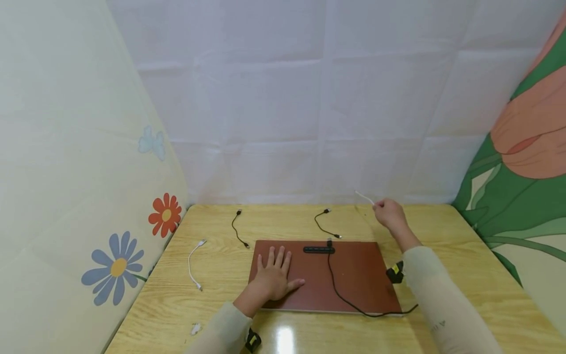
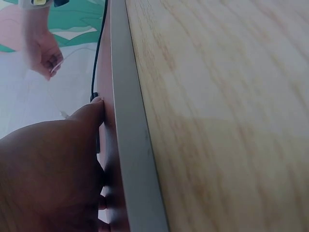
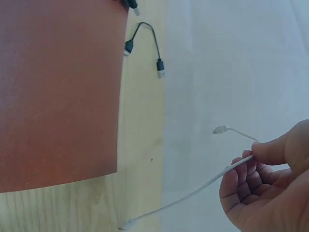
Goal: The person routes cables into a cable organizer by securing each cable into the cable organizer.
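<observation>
My right hand pinches a white USB cable between thumb and curled fingers, above the table's back right part. Both ends of that cable hang free in the right wrist view. My left hand lies flat with fingers spread on the left part of a reddish-brown board. On the board's back half sits a slim black USB hub. Its black cord runs forward over the front edge to the right. In the left wrist view the left thumb rests along the board.
Behind the board lie two short black cables, one at the left and one near the middle. A white cable lies to the left, with a small white scrap nearer me. Cloth walls border the wooden table.
</observation>
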Demonstrator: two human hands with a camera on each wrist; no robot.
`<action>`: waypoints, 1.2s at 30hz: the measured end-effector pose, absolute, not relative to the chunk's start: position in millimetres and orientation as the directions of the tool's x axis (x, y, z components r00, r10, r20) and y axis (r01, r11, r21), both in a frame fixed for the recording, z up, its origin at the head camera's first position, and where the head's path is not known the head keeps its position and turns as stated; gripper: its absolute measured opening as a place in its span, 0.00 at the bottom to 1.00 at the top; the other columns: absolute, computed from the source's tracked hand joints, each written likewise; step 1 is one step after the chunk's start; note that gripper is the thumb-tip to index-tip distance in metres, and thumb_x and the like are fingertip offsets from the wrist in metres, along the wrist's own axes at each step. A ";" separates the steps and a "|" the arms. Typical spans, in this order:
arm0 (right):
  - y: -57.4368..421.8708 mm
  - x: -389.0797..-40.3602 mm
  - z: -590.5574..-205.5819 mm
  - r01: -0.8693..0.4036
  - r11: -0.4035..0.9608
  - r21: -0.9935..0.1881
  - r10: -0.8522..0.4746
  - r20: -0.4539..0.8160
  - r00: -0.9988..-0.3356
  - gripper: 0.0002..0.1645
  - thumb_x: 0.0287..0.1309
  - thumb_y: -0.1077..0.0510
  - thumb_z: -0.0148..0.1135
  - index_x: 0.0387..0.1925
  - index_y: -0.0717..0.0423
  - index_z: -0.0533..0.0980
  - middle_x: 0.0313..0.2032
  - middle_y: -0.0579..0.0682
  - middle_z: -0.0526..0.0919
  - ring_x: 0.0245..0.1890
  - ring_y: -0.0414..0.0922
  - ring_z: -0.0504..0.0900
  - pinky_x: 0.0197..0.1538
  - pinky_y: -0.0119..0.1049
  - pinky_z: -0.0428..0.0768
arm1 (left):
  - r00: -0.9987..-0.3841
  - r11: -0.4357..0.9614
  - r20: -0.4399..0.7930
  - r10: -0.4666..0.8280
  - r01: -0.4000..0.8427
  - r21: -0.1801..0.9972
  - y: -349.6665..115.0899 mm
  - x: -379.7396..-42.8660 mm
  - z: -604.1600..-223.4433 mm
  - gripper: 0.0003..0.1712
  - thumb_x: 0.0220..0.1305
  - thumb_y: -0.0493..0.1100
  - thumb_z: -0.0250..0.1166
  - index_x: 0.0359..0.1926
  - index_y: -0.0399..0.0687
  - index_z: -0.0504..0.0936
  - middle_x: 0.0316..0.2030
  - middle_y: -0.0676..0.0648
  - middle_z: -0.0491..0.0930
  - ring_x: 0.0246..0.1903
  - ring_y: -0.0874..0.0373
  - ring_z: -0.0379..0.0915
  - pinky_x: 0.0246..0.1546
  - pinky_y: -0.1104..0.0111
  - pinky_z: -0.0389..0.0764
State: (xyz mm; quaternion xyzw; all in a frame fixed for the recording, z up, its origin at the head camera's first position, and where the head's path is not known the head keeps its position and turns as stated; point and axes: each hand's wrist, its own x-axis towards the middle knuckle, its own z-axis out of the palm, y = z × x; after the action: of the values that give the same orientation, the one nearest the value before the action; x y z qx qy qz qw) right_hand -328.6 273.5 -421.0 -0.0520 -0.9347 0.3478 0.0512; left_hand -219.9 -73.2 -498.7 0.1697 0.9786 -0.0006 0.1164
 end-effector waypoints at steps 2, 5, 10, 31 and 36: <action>271.6 -327.1 -417.2 0.065 0.743 -0.666 0.139 0.058 -0.989 0.22 0.73 0.57 0.49 0.51 0.74 0.76 0.47 0.70 0.79 0.45 0.62 0.76 0.45 0.51 0.76 | -0.915 0.942 -0.230 0.332 0.333 0.035 -73.2 -220.3 -498.6 0.53 0.69 0.79 0.37 0.81 0.52 0.48 0.81 0.44 0.41 0.79 0.40 0.35 0.72 0.36 0.47; 268.9 -325.2 -412.6 0.075 0.729 -0.681 0.147 0.048 -0.988 0.22 0.74 0.57 0.48 0.52 0.73 0.75 0.49 0.70 0.78 0.46 0.62 0.76 0.46 0.51 0.76 | -0.915 0.941 -0.224 0.335 0.337 0.030 -73.2 -220.8 -498.1 0.52 0.69 0.79 0.38 0.81 0.51 0.49 0.80 0.43 0.42 0.79 0.40 0.36 0.72 0.37 0.47; 263.4 -322.3 -406.8 0.090 0.694 -0.714 0.158 0.029 -0.987 0.21 0.75 0.57 0.48 0.54 0.73 0.73 0.48 0.69 0.77 0.45 0.60 0.75 0.44 0.49 0.76 | -0.915 0.940 -0.222 0.337 0.339 0.029 -73.0 -221.4 -498.9 0.52 0.69 0.78 0.39 0.81 0.51 0.49 0.80 0.43 0.43 0.79 0.40 0.36 0.72 0.37 0.47; 235.4 -306.2 -386.3 -0.006 0.604 -0.797 0.175 0.140 -0.974 0.19 0.73 0.59 0.52 0.53 0.71 0.76 0.39 0.61 0.81 0.31 0.42 0.77 0.33 0.32 0.75 | -0.916 0.941 -0.221 0.335 0.337 0.030 -73.0 -219.1 -493.5 0.52 0.69 0.78 0.40 0.81 0.51 0.50 0.80 0.43 0.43 0.79 0.40 0.37 0.73 0.37 0.48; 228.1 -301.0 -383.2 -0.020 0.562 -0.827 0.177 0.144 -0.974 0.17 0.73 0.59 0.53 0.52 0.71 0.76 0.35 0.56 0.80 0.28 0.38 0.75 0.30 0.30 0.74 | -0.916 0.942 -0.224 0.334 0.335 0.036 -73.3 -218.9 -493.5 0.52 0.69 0.78 0.40 0.81 0.51 0.49 0.80 0.43 0.43 0.79 0.40 0.37 0.73 0.37 0.47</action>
State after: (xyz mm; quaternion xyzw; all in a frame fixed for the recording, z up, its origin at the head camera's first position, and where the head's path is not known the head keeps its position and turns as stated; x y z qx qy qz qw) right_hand -301.0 228.1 -383.2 -0.0446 -0.8775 0.4657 0.1056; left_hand -218.9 -73.3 -493.5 0.1708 0.9787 -0.0015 0.1141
